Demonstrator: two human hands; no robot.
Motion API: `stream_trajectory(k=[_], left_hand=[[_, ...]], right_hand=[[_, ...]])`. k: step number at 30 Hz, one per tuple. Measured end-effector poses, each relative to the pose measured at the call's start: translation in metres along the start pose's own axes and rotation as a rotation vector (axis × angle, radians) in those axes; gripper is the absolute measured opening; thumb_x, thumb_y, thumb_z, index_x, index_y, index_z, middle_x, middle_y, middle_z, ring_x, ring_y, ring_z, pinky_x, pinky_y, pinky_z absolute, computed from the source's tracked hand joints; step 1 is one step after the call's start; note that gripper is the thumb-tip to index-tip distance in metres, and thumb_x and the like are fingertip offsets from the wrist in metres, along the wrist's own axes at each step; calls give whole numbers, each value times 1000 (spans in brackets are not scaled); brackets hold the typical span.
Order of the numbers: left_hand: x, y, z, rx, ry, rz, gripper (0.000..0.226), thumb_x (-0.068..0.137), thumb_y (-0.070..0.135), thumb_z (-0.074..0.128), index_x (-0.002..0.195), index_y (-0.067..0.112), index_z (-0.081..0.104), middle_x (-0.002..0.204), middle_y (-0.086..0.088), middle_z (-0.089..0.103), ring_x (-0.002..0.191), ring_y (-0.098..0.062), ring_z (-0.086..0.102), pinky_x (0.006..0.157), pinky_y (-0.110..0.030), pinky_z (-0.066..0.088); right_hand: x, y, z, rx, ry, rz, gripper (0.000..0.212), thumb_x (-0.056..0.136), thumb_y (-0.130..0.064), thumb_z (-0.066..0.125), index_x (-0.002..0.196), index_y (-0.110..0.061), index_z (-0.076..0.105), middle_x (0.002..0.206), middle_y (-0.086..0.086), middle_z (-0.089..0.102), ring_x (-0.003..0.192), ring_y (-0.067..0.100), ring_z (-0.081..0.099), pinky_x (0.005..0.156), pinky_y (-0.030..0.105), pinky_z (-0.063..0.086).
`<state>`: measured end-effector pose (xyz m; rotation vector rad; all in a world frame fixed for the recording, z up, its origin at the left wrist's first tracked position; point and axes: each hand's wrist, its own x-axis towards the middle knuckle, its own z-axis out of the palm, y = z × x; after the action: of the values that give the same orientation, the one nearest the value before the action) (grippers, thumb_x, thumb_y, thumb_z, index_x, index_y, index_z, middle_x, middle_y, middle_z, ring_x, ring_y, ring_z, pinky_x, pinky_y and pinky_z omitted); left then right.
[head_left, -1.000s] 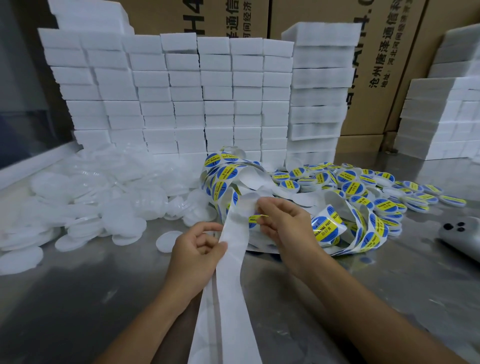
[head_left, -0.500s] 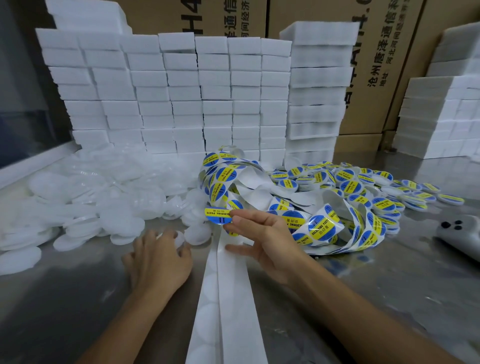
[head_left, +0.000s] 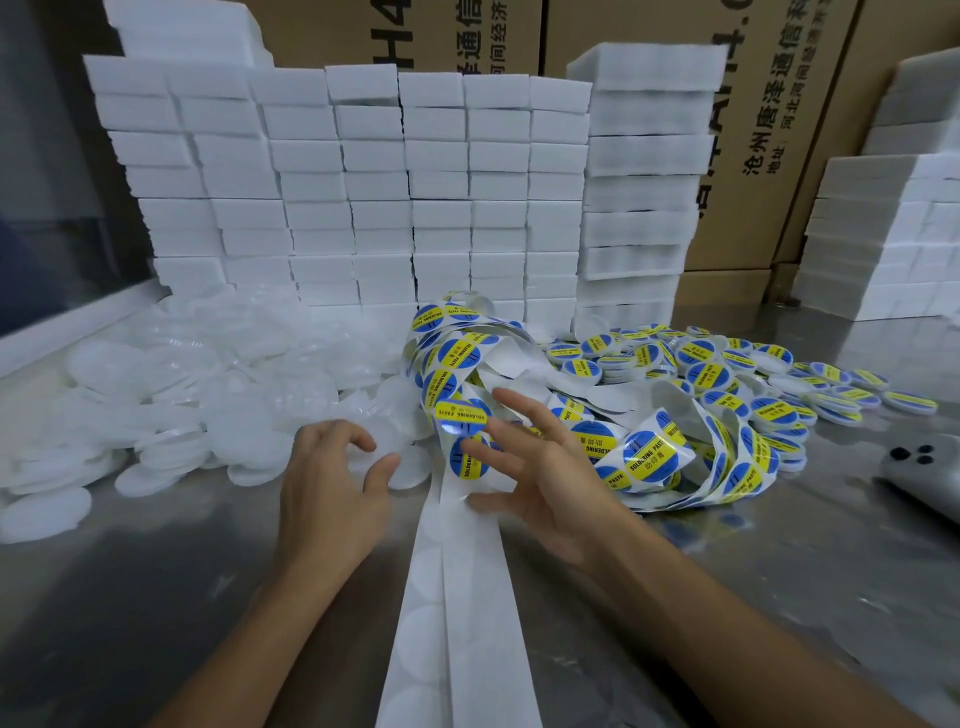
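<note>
Work in hand: sticking soldering-paste labels on white lids.

Left hand (head_left: 332, 493) is at the near edge of the blank lids (head_left: 208, 395), fingers half curled above one lid (head_left: 413, 467), thumb just beside it. No clamp shows; reads as a reach. Right hand (head_left: 545, 467) has fingers straight and spread, gripping nothing. One sticker (head_left: 460, 415) sits at its fingertips and seems to cling to a finger, contact unclear. Hands are apart, with the strip (head_left: 467, 597) between them.

The strip runs from the front of the bench (head_left: 130, 597) up between the hands. Its near stretch is bare, showing only round blank marks. Further back it loops into a tangle (head_left: 649, 457) loaded with stickers.

Progress: the labelled lids (head_left: 727, 374) make a fair heap at right behind the tangle, but the blank pile at left looks bigger. Judged partway, probably under half, with plenty left. This cycle: sticker free of the strip, lid not yet taken, sticker not yet applied. Left to do: lift the lid, centre the sticker, press, toss right.

Rest: foam blocks (head_left: 363, 182) stacked at back, cartons (head_left: 753, 130) behind them, phone (head_left: 924, 473) at right.
</note>
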<state>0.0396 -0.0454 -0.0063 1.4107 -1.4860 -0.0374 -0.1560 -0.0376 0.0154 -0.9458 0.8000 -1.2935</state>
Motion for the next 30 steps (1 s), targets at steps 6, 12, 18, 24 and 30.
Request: stream_trajectory(k=[6, 12, 18, 24, 30], left_hand=[[-10, 30, 1, -460, -64, 70, 18, 78, 24, 79, 82, 21, 62, 101, 6, 65, 95, -8, 62, 74, -20, 51], [-14, 51, -4, -1104, -423, -360, 17, 77, 31, 64, 76, 16, 71, 84, -16, 73, 78, -30, 73, 63, -30, 58], [-13, 46, 0, -1022, -398, -421, 14, 84, 7, 66, 95, -2, 67, 87, -20, 74, 81, -31, 74, 67, -30, 60], [-8, 33, 2, -1021, -284, -591, 14, 85, -3, 66, 99, -3, 67, 88, -20, 74, 78, -30, 74, 70, -31, 61], [-7, 24, 2, -1069, -293, -622, 22, 84, -1, 67, 106, -4, 65, 89, -20, 74, 79, -28, 74, 65, -25, 58]], right_hand=[[-4, 1, 3, -152, -48, -123, 37, 88, -20, 73, 115, -44, 67, 129, -14, 59, 111, 18, 67, 80, 57, 56], [-4, 9, 7, -197, -38, -172, 28, 89, -22, 72, 112, -38, 70, 114, -16, 69, 99, 19, 71, 88, 58, 55], [-1, 11, 3, -133, -15, -129, 31, 87, -17, 74, 113, -33, 70, 129, -9, 61, 105, 24, 69, 86, 60, 55], [8, 5, -8, 257, 138, 58, 29, 85, -22, 76, 114, -24, 70, 102, -1, 75, 106, 19, 68, 76, 65, 55], [10, 6, -13, 242, 161, 86, 13, 87, -15, 72, 99, -13, 75, 97, 2, 76, 104, 15, 65, 77, 63, 56]])
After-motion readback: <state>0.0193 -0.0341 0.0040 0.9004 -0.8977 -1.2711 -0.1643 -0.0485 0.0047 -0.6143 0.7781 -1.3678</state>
